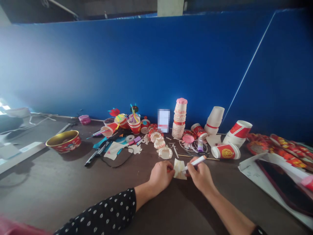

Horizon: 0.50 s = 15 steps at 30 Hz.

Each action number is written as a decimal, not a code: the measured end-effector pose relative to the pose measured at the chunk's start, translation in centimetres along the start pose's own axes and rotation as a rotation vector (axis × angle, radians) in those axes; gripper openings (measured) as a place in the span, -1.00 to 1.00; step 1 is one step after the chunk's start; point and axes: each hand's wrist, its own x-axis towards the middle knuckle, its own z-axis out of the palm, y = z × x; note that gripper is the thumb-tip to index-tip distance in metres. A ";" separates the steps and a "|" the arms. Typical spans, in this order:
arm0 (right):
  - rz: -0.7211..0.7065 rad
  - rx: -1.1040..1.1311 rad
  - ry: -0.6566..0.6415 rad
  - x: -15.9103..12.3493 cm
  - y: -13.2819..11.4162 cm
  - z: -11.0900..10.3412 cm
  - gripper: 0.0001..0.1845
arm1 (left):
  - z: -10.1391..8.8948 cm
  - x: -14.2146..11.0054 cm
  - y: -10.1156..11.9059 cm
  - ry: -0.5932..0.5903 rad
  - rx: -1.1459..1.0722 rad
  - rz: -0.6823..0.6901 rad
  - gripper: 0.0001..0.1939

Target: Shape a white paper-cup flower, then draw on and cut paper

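My right hand (201, 174) grips a white marker (197, 161), its tip angled down to the left over a small piece of pale paper (179, 169). Yellowish marks show on that paper, which lies on the dark table. My left hand (161, 176) has its fingers closed at the paper's left edge, pinching or pressing it. Just beyond the hands lie cut paper-cup pieces (165, 152) with ragged rims. A wooden stick (210, 158) lies behind my right hand.
A tall stack of paper cups (179, 120) stands at the back. Red-and-white cups (226, 151) sit at the right, near a phone (283, 182) on white sheets. Left are a red bowl with gold inside (64, 142), scissors and paper scraps (114, 149). A glue stick (200, 144) stands behind my right hand.
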 end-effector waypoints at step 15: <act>0.014 0.189 0.143 0.1 0.0 -0.2 -0.75 | 0.4 0.2 -0.4 0.032 -0.067 -0.014 -0.89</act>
